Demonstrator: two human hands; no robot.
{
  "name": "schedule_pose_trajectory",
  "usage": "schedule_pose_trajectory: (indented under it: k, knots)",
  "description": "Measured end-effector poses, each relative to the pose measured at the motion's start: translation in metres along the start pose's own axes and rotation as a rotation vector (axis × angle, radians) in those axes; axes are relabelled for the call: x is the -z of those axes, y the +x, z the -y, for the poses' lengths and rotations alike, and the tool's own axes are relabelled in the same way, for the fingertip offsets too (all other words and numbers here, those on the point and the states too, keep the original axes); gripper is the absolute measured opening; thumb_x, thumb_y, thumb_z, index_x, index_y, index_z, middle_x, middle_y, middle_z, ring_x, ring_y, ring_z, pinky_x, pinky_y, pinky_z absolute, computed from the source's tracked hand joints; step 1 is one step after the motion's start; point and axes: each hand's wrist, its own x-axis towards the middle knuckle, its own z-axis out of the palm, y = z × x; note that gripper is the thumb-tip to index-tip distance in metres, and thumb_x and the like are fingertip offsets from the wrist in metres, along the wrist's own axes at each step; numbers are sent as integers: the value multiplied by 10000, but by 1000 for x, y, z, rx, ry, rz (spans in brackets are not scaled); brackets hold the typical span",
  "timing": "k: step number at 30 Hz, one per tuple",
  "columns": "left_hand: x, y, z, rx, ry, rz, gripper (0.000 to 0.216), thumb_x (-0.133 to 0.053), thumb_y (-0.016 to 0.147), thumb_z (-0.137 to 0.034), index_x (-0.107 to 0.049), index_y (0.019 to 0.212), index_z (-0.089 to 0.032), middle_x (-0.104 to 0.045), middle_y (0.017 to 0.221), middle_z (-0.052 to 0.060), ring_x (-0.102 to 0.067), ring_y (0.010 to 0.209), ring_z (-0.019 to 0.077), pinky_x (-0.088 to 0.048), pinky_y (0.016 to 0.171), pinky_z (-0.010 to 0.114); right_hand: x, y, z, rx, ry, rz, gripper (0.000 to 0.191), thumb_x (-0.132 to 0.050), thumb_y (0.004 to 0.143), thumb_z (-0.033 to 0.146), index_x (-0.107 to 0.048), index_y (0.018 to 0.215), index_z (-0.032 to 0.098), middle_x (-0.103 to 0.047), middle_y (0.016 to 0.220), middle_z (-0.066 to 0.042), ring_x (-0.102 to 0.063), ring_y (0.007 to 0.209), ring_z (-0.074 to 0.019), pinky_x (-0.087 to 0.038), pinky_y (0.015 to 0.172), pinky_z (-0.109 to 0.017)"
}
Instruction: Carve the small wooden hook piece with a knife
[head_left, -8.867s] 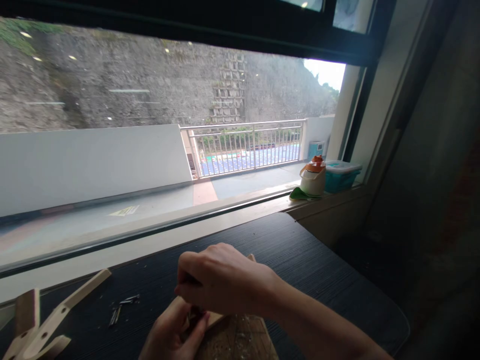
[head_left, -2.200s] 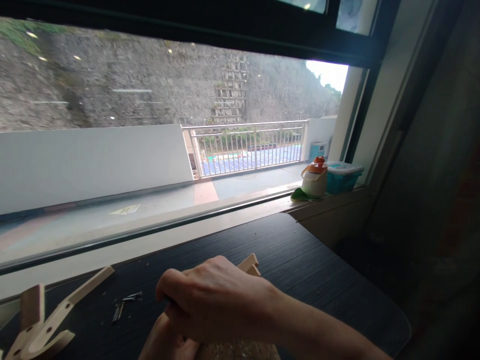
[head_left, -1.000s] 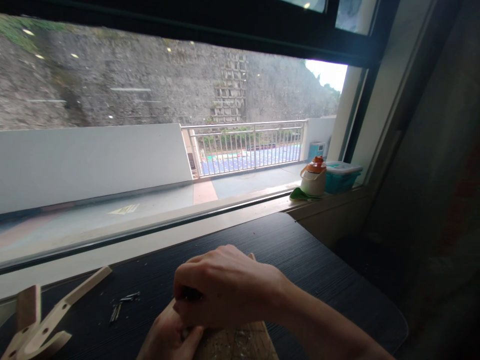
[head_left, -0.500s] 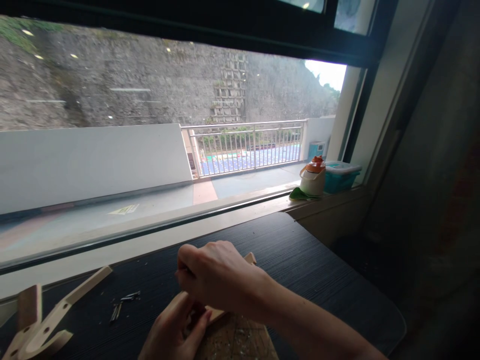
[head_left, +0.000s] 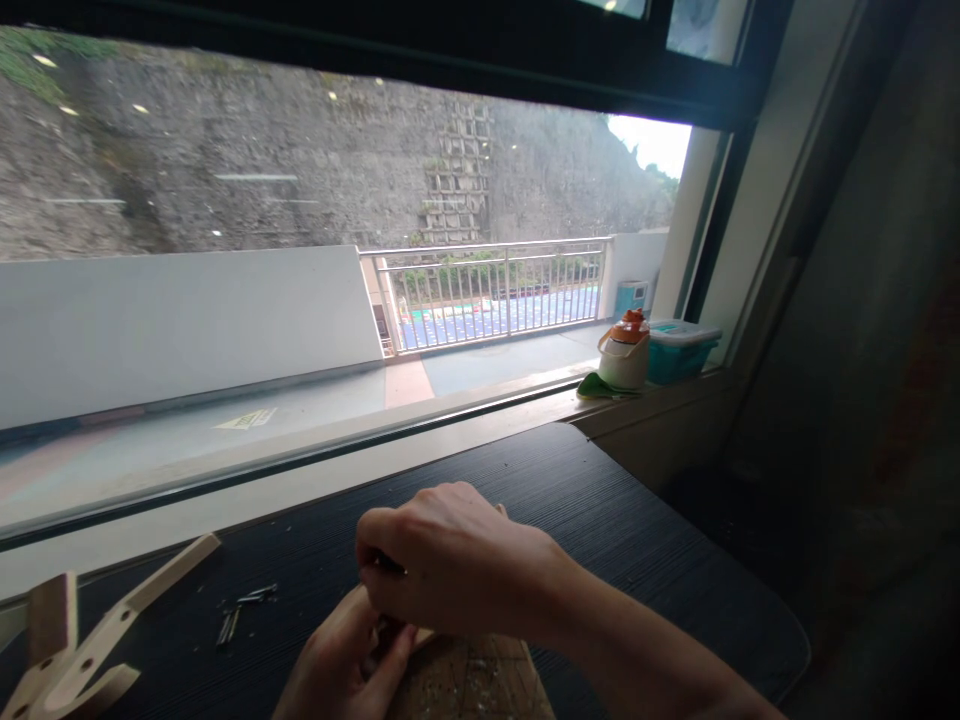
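Note:
My right hand [head_left: 450, 565] is closed in a fist over a light wooden piece near the bottom middle of the dark table [head_left: 600, 520]. A dark thing shows between its fingers; I cannot make out what it is. My left hand [head_left: 341, 670] sits below it at the bottom edge, fingers curled against the same wooden piece. Under both hands lies a brown wooden board [head_left: 472, 685] dusted with small chips. Most of the wooden piece is hidden by the hands.
A pale wooden assembly with drilled holes [head_left: 82, 650] lies at the lower left. Several small nails [head_left: 244, 610] lie on the table left of the hands. On the window sill at the right stand an orange-lidded white jug [head_left: 624, 352] and a teal box [head_left: 679, 350].
My right hand has shifted back and forth over the wooden piece, and since half a second ago it has dropped slightly and covers the piece's far end. The left hand stays beneath it.

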Motion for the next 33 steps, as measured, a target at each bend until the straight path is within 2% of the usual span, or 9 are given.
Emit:
schedule_pose_trajectory:
  k: [7,10,13,17,22,26,30,33]
  knots:
    - [-1,-1,1,6,-12,52,78,-561,786,-274,-587,768,-202,-659,672,-3,-634,588,135,-510,557,178,-3,6,-6,-74,21,-22,259,-463,844,393,-604,766,191,-614,630,-5,-532,586,-123,-252,502,-248]
    - [-1,-1,3,-8,-6,1,83,-581,761,-271,-609,792,-198,-666,672,-2,-637,578,145,-513,541,186,-7,7,-3,28,54,-47,219,-438,859,350,-611,907,223,-665,753,0,-577,658,-128,-280,527,-245]
    - [-1,-1,3,-24,15,-42,70,-596,729,-252,-616,763,-193,-667,659,-2,-633,563,153,-514,522,193,-9,7,0,105,111,-4,258,-406,863,265,-589,1045,271,-684,880,12,-606,747,-129,-319,580,-238]
    - [-1,0,1,-34,23,-42,60,-607,715,-248,-618,725,-189,-661,632,-1,-613,531,145,-501,481,187,-9,8,1,80,128,29,250,-405,855,264,-620,983,269,-685,812,16,-602,707,-130,-313,578,-246]
    - [-2,2,-2,-5,-25,9,143,-619,746,-318,-639,772,-179,-673,659,18,-623,558,146,-517,511,192,-18,14,-1,8,111,-40,230,-422,845,243,-625,953,240,-673,746,4,-601,677,-128,-288,568,-256]
    - [-4,2,2,27,-63,39,138,-600,767,-312,-639,804,-184,-689,703,23,-651,610,156,-528,541,194,-21,15,-2,-33,98,-108,243,-397,862,280,-613,962,228,-664,721,-6,-612,678,-146,-298,567,-263]
    - [-2,0,5,-3,-24,-31,106,-605,733,-262,-650,801,-193,-660,624,-8,-608,493,140,-494,454,183,-8,6,-2,19,161,43,362,-479,794,388,-555,1130,279,-676,807,4,-621,781,-186,-325,562,-245]
    - [0,0,3,-20,-2,-47,121,-622,698,-241,-656,805,-196,-652,608,-18,-586,464,135,-482,430,182,3,0,-1,15,185,145,400,-497,763,387,-546,1156,332,-671,869,8,-612,821,-202,-324,543,-235]
